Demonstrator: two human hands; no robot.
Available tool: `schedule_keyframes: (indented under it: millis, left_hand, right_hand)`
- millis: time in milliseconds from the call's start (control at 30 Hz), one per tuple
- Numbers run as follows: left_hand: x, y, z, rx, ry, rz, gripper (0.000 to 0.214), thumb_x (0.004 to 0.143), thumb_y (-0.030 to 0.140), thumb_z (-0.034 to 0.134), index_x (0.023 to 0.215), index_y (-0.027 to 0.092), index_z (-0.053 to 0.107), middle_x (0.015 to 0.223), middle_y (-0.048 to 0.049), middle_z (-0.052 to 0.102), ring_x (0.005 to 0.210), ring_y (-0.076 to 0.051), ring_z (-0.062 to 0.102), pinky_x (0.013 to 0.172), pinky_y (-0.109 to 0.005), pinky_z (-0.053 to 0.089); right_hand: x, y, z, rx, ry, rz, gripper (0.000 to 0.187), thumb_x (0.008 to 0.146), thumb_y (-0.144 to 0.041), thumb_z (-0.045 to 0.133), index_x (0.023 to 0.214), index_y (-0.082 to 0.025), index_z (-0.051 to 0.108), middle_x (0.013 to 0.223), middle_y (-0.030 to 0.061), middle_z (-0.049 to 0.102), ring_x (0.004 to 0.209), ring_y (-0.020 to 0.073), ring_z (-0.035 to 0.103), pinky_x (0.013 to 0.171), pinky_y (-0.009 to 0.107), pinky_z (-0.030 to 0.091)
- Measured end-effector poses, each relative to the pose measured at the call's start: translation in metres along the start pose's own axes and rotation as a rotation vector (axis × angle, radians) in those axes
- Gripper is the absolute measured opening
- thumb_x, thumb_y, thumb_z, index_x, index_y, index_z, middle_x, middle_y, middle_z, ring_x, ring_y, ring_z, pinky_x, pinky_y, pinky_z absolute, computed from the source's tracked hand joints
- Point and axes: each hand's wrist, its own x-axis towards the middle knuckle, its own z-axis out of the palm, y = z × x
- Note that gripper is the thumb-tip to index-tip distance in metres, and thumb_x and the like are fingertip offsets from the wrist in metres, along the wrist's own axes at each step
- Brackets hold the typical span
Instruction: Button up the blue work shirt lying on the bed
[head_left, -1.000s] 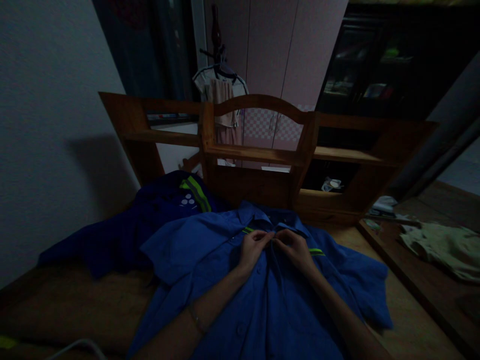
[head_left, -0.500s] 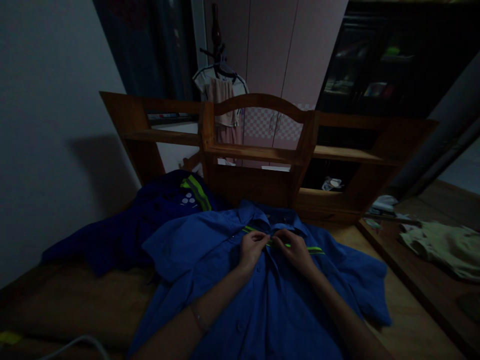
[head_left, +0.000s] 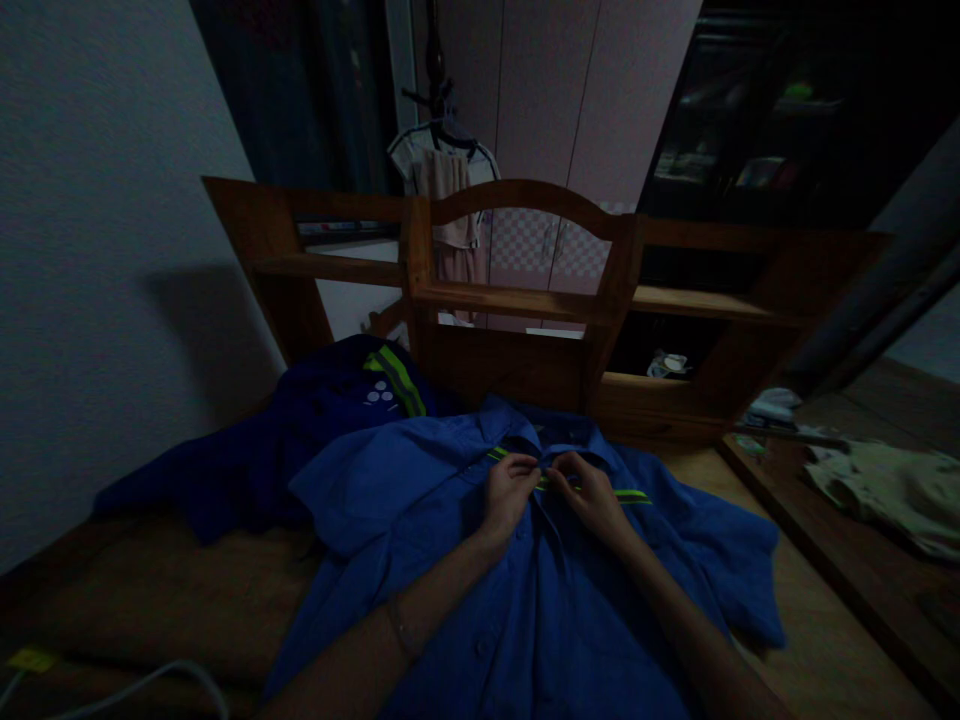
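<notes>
On a wooden surface (head_left: 195, 590), a blue shirt (head_left: 427, 490) lies spread, collar toward 12 o'clock. At its front opening below the collar, the left hand (head_left: 511, 492) and right hand (head_left: 589, 495) nearly meet, thumbs and forefingers pinched narrow on the cloth. The sleeve at 4 o'clock leaves a strip of wood before a brown ledge (head_left: 817, 545); more wood shows at 8 o'clock, with a pale cable (head_left: 172, 666). A dark blue garment (head_left: 247, 455) adjoins the shirt at 9 o'clock. At 12 o'clock stands a wooden shelf (head_left: 517, 298); a whitish item (head_left: 669, 363) shows in its lower opening at 2 o'clock, inside or behind, I cannot tell. The dark cabinet (head_left: 750, 120) at 1 o'clock holds dim, unreadable items. The shirt's hem is cut off at 6 o'clock; the fingertips' exact grip is too dark to read.
</notes>
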Motion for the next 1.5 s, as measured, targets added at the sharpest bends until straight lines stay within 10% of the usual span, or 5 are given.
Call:
schedule_keyframes:
  millis: [867,1500]
  left_hand:
    - [0.000,0.008,0.000,0.255,-0.118,0.204,0.021,0.073,0.012,0.065,0.092,0.017,0.068,0.089,-0.0063,0.071,0.082,-0.018,0.067,0.073,-0.028,0.053]
    - [0.007,0.002,-0.003,0.303,-0.075,0.244,0.016,0.078,0.030,0.064,0.088,0.018,0.067,0.084,-0.0044,0.070,0.078,-0.018,0.066,0.072,-0.027,0.050]
  right_hand:
    - [0.007,0.026,0.005,0.354,-0.005,0.201,0.037,0.081,-0.052,0.060,0.085,-0.016,0.062,0.070,0.0021,0.063,0.061,0.0141,0.059,0.057,0.025,0.049]
    - [0.002,0.008,-0.002,0.108,0.104,0.037,0.023,0.083,-0.036,0.060,0.099,-0.021,0.067,0.097,0.0057,0.069,0.081,0.0191,0.064,0.073,0.031,0.052]
